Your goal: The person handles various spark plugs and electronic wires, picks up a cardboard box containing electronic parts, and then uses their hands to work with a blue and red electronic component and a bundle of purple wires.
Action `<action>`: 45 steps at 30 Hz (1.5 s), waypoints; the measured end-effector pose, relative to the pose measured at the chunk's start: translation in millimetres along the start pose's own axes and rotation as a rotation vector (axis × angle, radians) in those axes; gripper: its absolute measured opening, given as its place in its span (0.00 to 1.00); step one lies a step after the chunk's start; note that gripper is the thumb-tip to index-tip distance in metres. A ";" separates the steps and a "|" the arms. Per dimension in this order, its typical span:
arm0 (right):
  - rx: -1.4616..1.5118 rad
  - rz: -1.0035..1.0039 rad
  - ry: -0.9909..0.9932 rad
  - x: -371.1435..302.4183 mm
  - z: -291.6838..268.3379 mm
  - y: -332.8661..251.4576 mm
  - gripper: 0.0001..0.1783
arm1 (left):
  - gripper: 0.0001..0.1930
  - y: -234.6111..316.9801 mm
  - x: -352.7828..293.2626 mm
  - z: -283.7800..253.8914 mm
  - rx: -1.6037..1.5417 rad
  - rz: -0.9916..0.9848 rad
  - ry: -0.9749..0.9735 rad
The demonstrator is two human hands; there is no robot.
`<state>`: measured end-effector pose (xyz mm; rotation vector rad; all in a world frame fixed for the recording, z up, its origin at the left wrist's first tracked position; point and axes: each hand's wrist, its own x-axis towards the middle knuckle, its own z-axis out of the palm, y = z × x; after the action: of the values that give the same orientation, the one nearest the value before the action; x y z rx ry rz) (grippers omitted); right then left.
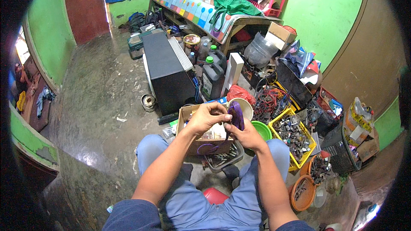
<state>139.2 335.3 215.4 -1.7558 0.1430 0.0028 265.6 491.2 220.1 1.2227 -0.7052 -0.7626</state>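
A bundled coil of purple cord (236, 114) stands up between my hands, above an open cardboard box (182, 114). My right hand (247, 135) grips the coil low down, with its thumb pointing at my other hand. My left hand (208, 119) is closed in a pinch just left of the coil; what lies between its fingertips is too small to make out. A loose length of the same cord loops down across the front of the box. Small mixed items fill the box, partly hidden by my hands.
Beneath the box sits a clear tray of small parts (222, 159). To the right are a green basin (262, 129), a yellow crate of parts (299, 162) and tangled wires (274, 102). A black cabinet (165, 66) and dark jerrycans (212, 80) stand beyond.
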 end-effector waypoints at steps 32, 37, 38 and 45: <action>0.879 -0.396 0.427 15.0 10.1 -10.5 0.13 | 0.17 -21.9 3.4 12.4 0.494 -0.018 -0.337; 0.852 -0.358 0.373 14.6 0.9 -5.2 0.09 | 0.18 -15.1 2.6 17.2 0.450 -0.026 -0.322; 0.818 -0.345 0.403 15.3 0.0 -3.9 0.09 | 0.18 -9.5 1.3 18.5 0.464 -0.052 -0.310; 0.834 -0.341 0.515 14.6 2.5 -12.1 0.09 | 0.19 -7.4 -0.7 13.6 0.591 -0.021 -0.209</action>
<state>155.0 338.6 225.6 -0.8953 0.1823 -0.6690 253.1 483.1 215.5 1.6975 -1.1436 -0.7287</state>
